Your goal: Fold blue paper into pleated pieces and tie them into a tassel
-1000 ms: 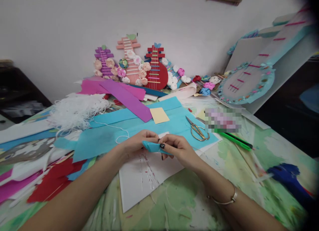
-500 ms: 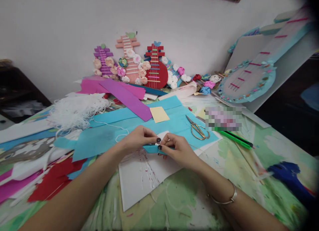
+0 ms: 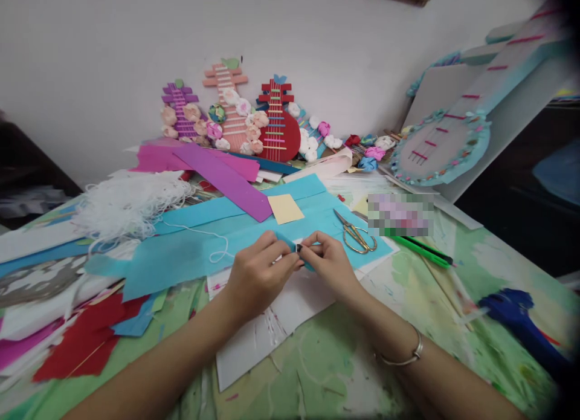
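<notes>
My left hand [image 3: 259, 272] and my right hand [image 3: 330, 264] meet over a white sheet [image 3: 254, 341], fingers pinched closed on a small strip of blue paper [image 3: 285, 237]. A bit of white string [image 3: 296, 247] shows between the fingertips, at the strip. Most of the strip is covered by my fingers. Just beyond, a large sheet of light blue paper [image 3: 181, 260] lies flat, with a loose white string [image 3: 222, 251] on it. Gold-handled scissors [image 3: 356, 232] rest on the blue paper, right of my right hand.
A tangle of white string [image 3: 131, 202] lies at left. Red paper scraps [image 3: 81, 347] are at front left. A green cutter [image 3: 423, 251] and blue glue gun [image 3: 512, 311] lie at right. Paper lutes, including a red one [image 3: 283, 136], lean on the wall; a large pale one [image 3: 444, 142] stands right.
My left hand has turned over, its fingers now curled around the blue strip at the right hand's fingertips. Less of the strip shows. The view has shifted slightly.
</notes>
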### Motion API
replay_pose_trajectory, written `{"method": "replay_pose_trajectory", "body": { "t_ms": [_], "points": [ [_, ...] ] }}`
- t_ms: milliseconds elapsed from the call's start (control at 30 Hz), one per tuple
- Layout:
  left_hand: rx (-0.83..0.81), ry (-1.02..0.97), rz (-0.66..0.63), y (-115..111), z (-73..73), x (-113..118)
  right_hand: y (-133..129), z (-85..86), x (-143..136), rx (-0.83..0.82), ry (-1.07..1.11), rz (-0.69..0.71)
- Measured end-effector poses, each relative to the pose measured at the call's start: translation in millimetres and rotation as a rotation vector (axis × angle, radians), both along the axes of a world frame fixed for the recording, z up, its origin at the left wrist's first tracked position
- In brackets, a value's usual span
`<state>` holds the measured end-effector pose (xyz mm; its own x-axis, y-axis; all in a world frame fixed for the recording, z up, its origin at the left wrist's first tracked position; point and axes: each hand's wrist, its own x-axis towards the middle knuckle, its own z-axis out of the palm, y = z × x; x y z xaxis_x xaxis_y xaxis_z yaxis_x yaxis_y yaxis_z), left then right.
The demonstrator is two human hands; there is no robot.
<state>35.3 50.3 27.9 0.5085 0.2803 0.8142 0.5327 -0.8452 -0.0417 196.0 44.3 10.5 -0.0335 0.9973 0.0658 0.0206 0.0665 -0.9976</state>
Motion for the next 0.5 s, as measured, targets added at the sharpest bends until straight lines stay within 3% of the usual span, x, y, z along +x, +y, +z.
{"method": "replay_pose_trajectory", "body": {
  "t_ms": [133,267,367,500],
  "points": [
    [-0.259,-0.176,-0.107,0,-2.9,4,1,1.6,1,-0.076,0.262,-0.048],
    [-0.816,-0.367,-0.156,0,0.0,6,0,6.8,3,-0.104,0.520,-0.027],
    [-1.140,-0.481,-0.119,2,5.1,5,0,11.2,5,-0.083,0.567,-0.012],
    [-1.427,-0.498,-0.120,11,6.7,2,-1,15.9,7,-0.113,0.552,0.094]
  ]
}}
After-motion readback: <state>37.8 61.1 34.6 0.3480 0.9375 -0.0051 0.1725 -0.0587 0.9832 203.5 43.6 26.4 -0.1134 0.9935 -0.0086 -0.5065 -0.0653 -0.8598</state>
